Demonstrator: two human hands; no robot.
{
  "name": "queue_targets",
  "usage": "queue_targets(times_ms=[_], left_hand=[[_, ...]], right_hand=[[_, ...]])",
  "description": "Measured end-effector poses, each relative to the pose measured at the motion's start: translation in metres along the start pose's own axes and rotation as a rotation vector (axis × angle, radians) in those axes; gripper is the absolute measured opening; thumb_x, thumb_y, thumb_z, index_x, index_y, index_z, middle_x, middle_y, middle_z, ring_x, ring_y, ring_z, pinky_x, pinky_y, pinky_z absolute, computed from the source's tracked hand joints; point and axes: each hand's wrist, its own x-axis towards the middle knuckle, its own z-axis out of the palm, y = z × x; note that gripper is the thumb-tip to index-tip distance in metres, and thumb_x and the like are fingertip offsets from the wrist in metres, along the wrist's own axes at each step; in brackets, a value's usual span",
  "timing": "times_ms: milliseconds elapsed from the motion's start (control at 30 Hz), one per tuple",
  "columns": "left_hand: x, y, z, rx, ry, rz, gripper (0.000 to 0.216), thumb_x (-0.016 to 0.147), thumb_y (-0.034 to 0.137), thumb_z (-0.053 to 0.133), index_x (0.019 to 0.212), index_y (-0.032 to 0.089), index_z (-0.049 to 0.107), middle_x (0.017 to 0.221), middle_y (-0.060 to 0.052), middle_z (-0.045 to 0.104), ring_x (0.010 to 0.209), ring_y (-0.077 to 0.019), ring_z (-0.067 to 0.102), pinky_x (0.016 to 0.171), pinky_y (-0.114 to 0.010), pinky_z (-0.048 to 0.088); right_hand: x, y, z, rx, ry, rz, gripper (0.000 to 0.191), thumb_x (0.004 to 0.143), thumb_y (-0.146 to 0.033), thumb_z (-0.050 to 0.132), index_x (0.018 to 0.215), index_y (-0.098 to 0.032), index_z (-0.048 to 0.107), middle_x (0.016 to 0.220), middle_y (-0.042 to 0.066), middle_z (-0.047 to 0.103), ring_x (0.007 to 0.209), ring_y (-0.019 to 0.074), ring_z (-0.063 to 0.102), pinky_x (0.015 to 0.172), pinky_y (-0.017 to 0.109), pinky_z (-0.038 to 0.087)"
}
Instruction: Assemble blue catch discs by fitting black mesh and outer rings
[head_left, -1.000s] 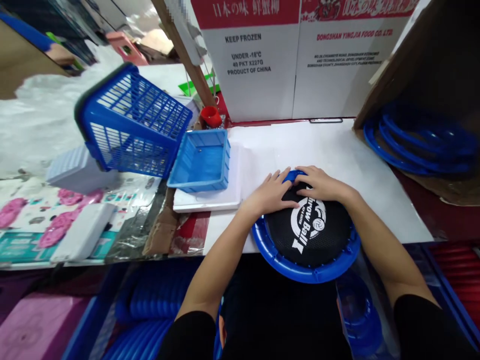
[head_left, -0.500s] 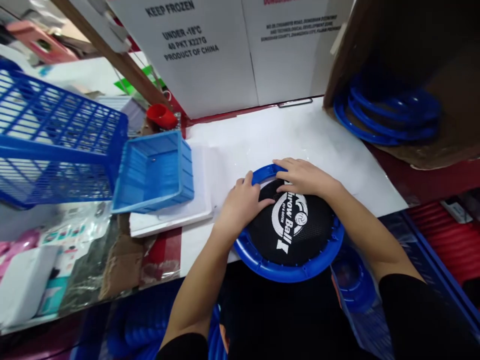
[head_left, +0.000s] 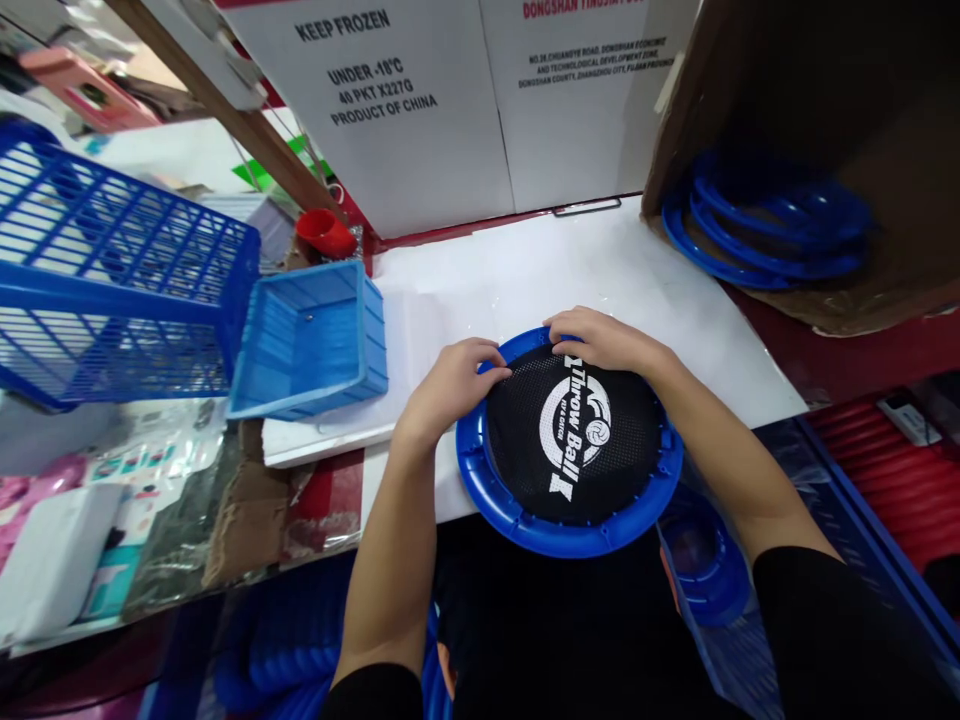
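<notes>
A blue plastic ring (head_left: 517,515) with a black mesh disc (head_left: 574,440) printed "Throw Ball" lies at the near edge of the white table sheet (head_left: 540,275), partly overhanging it. My left hand (head_left: 448,385) curls its fingers over the ring's far left rim, pressing the mesh edge. On the far rim, my right hand (head_left: 600,340) has its fingers bent down on the mesh edge. Both hands grip the ring and mesh.
A small light-blue tray (head_left: 307,340) sits left of the disc, beside a big blue wire basket (head_left: 112,290). A red cup (head_left: 324,232) stands behind it. More blue rings (head_left: 765,235) lie in a cardboard box at right. White cartons (head_left: 465,100) wall the back.
My left hand has slid from the mesh onto the ring's left rim, and the right hand shifted slightly along the far rim. The view dropped and moved right early on.
</notes>
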Motion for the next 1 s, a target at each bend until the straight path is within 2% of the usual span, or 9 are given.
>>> queue_targets(times_ms=[133, 300, 567, 800, 900, 1000], left_hand=[[0.002, -0.001, 0.003, -0.012, 0.065, 0.028, 0.014, 0.092, 0.031, 0.067, 0.087, 0.025, 0.078, 0.106, -0.007, 0.081, 0.108, -0.0282, 0.072, 0.104, -0.047, 0.056], [0.006, -0.004, 0.005, -0.001, 0.114, 0.001, 0.015, 0.092, 0.03, 0.066, 0.087, 0.023, 0.079, 0.106, -0.008, 0.081, 0.107, -0.0271, 0.073, 0.104, -0.045, 0.055], [0.013, -0.014, 0.008, -0.069, 0.096, -0.04, 0.017, 0.093, 0.03, 0.063, 0.084, 0.021, 0.075, 0.117, -0.009, 0.08, 0.112, -0.0262, 0.072, 0.106, -0.044, 0.055], [0.012, -0.018, 0.003, -0.206, 0.049, -0.06, 0.017, 0.089, 0.033, 0.067, 0.08, 0.021, 0.076, 0.118, -0.009, 0.08, 0.112, -0.0261, 0.072, 0.104, -0.043, 0.057], [0.013, -0.021, 0.003, -0.231, 0.053, -0.058, 0.018, 0.088, 0.035, 0.069, 0.079, 0.021, 0.077, 0.117, -0.01, 0.079, 0.11, -0.0264, 0.072, 0.105, -0.045, 0.058], [0.014, -0.023, 0.002, -0.241, 0.036, -0.044, 0.019, 0.088, 0.036, 0.07, 0.08, 0.021, 0.077, 0.117, -0.01, 0.079, 0.11, -0.0264, 0.072, 0.105, -0.045, 0.058]], right_hand=[[0.002, 0.001, -0.001, -0.047, 0.019, 0.031, 0.015, 0.106, -0.033, 0.053, 0.102, -0.029, 0.067, 0.117, 0.007, 0.074, 0.12, 0.0293, 0.064, 0.112, 0.05, 0.052], [0.004, 0.0, -0.003, -0.085, 0.039, 0.024, 0.015, 0.107, -0.031, 0.051, 0.101, -0.027, 0.065, 0.109, 0.008, 0.071, 0.111, 0.0284, 0.063, 0.105, 0.046, 0.052], [0.011, 0.016, -0.001, -0.011, 0.029, -0.003, 0.013, 0.104, -0.031, 0.055, 0.096, -0.026, 0.064, 0.107, 0.009, 0.069, 0.103, 0.0256, 0.066, 0.099, 0.042, 0.055], [0.006, 0.017, 0.006, 0.118, 0.045, 0.137, 0.018, 0.102, -0.035, 0.054, 0.093, -0.025, 0.065, 0.094, 0.005, 0.074, 0.09, 0.0236, 0.068, 0.092, 0.042, 0.057], [0.001, 0.01, 0.006, 0.124, 0.085, 0.099, 0.019, 0.103, -0.036, 0.055, 0.096, -0.024, 0.068, 0.1, 0.007, 0.074, 0.092, 0.0248, 0.068, 0.093, 0.045, 0.058], [-0.006, 0.001, 0.006, 0.108, 0.047, -0.034, 0.021, 0.104, -0.04, 0.058, 0.101, -0.026, 0.073, 0.124, 0.01, 0.072, 0.114, 0.0275, 0.068, 0.108, 0.049, 0.056]])
